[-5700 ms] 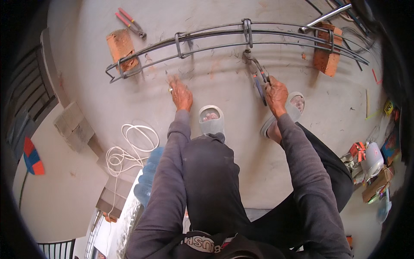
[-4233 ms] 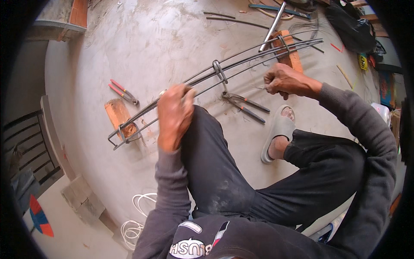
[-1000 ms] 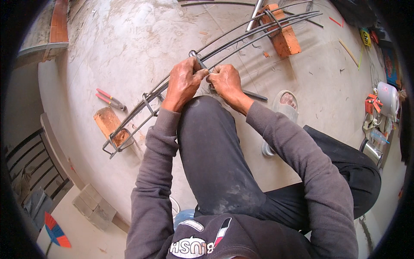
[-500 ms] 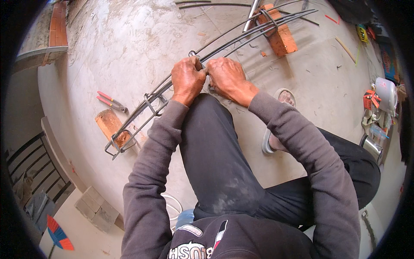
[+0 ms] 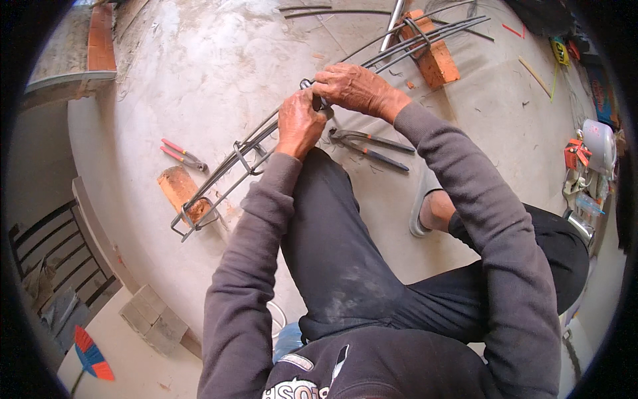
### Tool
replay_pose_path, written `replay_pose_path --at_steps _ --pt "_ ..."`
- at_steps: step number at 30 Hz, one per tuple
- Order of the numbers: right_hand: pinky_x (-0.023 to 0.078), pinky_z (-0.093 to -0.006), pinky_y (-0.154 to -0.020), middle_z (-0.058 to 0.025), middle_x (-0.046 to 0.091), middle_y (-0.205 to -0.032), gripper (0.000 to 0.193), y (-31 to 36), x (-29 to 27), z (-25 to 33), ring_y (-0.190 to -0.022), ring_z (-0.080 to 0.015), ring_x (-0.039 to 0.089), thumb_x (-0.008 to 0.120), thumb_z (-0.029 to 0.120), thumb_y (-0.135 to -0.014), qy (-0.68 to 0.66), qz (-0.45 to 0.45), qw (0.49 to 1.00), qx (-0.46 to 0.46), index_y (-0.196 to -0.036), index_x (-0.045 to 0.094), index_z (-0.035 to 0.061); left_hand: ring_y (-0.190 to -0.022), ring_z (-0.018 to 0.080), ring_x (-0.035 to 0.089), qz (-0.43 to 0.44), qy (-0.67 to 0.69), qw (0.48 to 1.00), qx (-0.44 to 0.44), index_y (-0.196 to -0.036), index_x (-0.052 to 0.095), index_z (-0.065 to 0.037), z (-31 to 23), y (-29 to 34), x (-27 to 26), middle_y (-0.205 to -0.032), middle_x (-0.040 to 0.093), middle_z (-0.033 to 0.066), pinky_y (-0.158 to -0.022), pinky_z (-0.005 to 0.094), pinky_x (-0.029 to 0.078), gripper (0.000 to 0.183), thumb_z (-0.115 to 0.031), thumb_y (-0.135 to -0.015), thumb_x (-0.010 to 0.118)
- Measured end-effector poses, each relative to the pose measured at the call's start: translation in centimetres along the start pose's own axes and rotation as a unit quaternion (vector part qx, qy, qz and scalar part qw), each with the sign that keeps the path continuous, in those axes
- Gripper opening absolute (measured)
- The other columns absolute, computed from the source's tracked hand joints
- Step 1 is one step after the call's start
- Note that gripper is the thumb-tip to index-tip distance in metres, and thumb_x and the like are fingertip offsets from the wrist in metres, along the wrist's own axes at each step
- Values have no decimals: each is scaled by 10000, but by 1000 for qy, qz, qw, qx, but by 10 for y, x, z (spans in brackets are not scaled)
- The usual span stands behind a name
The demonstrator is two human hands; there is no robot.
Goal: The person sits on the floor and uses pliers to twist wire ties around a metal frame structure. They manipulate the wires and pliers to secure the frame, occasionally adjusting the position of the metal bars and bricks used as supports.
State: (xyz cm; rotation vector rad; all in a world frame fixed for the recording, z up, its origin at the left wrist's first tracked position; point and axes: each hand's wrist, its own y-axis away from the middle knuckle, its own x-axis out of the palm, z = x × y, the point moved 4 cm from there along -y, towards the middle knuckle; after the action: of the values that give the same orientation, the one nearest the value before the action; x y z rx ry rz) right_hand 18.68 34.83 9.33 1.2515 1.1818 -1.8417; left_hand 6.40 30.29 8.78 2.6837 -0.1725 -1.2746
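Note:
A rebar cage [image 5: 232, 159] of long thin steel bars slants from lower left to upper right, with square stirrups around it. At its middle, my left hand [image 5: 301, 124] is closed on a steel stirrup [image 5: 306, 84] at the bars. My right hand [image 5: 359, 88] meets it from the right, fingers bent and closed at the same stirrup; the fingertips are partly hidden. Just below the right hand, dark pincers [image 5: 372, 141] with orange-marked handles lie on the floor, their jaws close to my knee. Smaller red-handled pincers [image 5: 184, 155] rest left of the cage.
One brick [image 5: 174, 187] props the cage's lower-left end and another brick [image 5: 437, 63] its upper-right end. Loose bars [image 5: 339, 11] lie at the far side. Tools and a grey pot [image 5: 598, 146] stand along the right. Grey blocks [image 5: 153, 319] sit at lower left.
My right hand has shifted up and turned, with its elbow further out. The dark pincers, mostly hidden before, now show on the floor. The whole view has shifted slightly.

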Motion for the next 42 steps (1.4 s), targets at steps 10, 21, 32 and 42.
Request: replay_pose_path --at_steps 10,21,32,42 --pt "570 -381 -705 -96 682 -872 96 -1 7 0 -858 -269 704 601 159 -855 -41 41 993 99 -909 591 79 -857 369 689 -86 20 990 -107 -884 713 -52 -5 3 14 -856 710 182 -783 444 530 242 -126 -672 803" --pt "526 -415 -634 -96 646 -749 120 0 10 -2 -728 -289 675 613 188 -862 -66 7 985 160 -805 567 93 -812 384 686 -124 -12 990 -64 -830 687 -12 -8 10 14 -824 698 202 -746 457 533 170 -110 -702 743" --pt "512 -453 -645 -126 640 -737 125 -3 4 -9 -741 -339 661 617 175 -827 -101 8 981 164 -760 565 82 -780 426 664 -134 -105 985 -14 -833 643 21 -13 12 20 -781 661 254 -713 487 514 162 -123 -763 667" --pt "514 -468 -655 -173 638 -752 105 -3 15 -15 -760 -370 660 598 150 -823 -76 61 979 181 -814 577 48 -777 419 667 -150 11 989 2 -835 652 18 -12 8 18 -787 663 251 -708 470 503 131 -91 -767 679"
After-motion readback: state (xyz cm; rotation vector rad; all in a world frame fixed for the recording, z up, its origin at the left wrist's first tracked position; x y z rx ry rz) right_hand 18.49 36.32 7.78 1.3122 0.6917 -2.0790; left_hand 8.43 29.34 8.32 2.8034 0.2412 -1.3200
